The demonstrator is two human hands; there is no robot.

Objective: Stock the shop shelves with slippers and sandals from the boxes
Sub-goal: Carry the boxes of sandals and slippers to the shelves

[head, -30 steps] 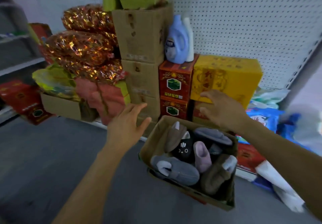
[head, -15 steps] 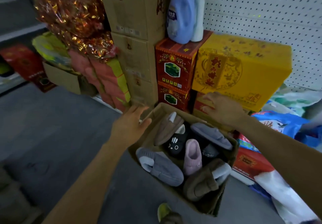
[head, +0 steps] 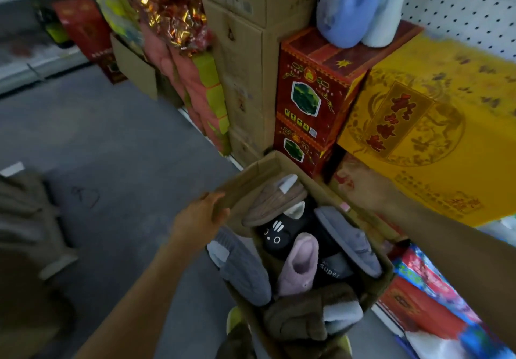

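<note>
Left hand (head: pixel 199 223) gripped the open brown cardboard box (head: pixel 251 182); right hand (head: pixel 365 191) blurred, grip unclear; fuzzy slippers (head: pixel 300 263) between them, all unstocked.

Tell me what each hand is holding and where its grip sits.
Both hands hold the cardboard box of slippers. The left hand grips its left rim; the right hand is at the far right rim, its grip blurred.
</note>
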